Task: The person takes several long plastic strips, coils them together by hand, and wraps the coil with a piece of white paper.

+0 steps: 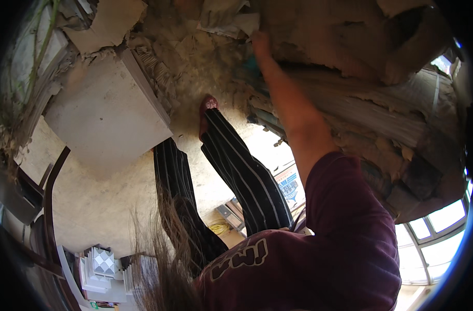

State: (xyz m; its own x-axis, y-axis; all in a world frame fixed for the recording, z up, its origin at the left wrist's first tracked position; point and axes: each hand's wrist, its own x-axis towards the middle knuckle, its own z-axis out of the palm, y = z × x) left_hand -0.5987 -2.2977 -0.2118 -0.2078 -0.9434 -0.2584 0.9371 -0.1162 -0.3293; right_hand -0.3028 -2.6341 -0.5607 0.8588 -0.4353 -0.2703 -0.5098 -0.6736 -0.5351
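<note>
My right arm stretches far forward, with my right hand small and dim at the far end. Its fingers look closed on the lower corner of a crumpled greyish sheet, perhaps paper or cardboard. Beside the hand rises a big heap of torn, layered brown cardboard. To the left lies a stack of flat pale-grey square sheets, its layered edge facing right. My left hand does not show.
Torn cardboard lies at the far left. My shoe stands on the dusty concrete floor between stack and heap. Behind me are a printed carton, a yellow coil and white boxes. A dark curved frame runs along the left.
</note>
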